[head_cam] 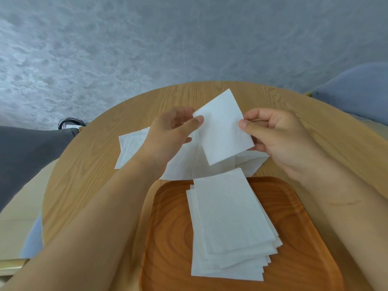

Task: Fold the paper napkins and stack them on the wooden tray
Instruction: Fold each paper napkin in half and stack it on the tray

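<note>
A folded white napkin (222,131) is held in the air over the round table, tilted. My left hand (174,131) pinches its left edge between thumb and fingers. My right hand (273,133) pinches its right edge. Below it, several unfolded white napkins (134,148) lie spread on the table, partly hidden by my left arm. Nearer to me stands the wooden tray (294,238). On it rests a slightly fanned stack of folded napkins (228,225).
The round wooden table (84,185) has its far edge just beyond the napkins. A grey cushion (25,156) and a coil of black cable (69,122) sit at the left, and a pale blue chair (357,91) at the right.
</note>
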{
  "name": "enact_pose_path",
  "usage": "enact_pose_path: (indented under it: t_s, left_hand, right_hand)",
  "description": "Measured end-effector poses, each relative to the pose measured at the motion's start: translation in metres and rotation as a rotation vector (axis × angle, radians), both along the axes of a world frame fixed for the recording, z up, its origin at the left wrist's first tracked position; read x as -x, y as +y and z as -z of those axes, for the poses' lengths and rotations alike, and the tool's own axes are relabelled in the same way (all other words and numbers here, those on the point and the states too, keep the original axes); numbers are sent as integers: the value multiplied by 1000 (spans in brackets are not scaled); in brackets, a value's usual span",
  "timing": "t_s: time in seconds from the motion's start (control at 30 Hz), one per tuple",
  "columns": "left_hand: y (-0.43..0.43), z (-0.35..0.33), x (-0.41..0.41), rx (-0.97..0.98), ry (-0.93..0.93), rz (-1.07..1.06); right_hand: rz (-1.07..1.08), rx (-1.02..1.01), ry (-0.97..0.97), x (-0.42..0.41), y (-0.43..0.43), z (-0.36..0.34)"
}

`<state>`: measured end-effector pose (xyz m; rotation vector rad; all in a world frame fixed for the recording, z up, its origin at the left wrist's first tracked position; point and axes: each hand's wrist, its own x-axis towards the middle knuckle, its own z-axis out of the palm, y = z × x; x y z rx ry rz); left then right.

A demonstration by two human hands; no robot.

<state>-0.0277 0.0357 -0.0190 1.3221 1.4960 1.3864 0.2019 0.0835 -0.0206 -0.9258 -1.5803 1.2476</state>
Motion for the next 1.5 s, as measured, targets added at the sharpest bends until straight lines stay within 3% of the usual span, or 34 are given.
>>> enact_pose_path:
  t_s: [0.2, 0.33, 0.6, 0.9, 1.5]
  left_hand:
    - [-3, -2, 1, 15, -117, 79]
    - [-4, -5, 3, 15, -119, 123]
    - [-10, -8, 2, 135, -28, 403]
    - [-15, -8, 8, 231, 138, 658]
    - [-11, -2, 4, 266, 336, 616]
  right_hand:
    - [-188, 131, 103, 0, -6, -9]
    - [-240, 102, -44, -2, -9, -12]
    - [-213, 126, -118, -6, -8, -15]
    - [-454, 233, -385, -15, -12, -23]
    - [-536, 215, -532, -19, -5, -16]
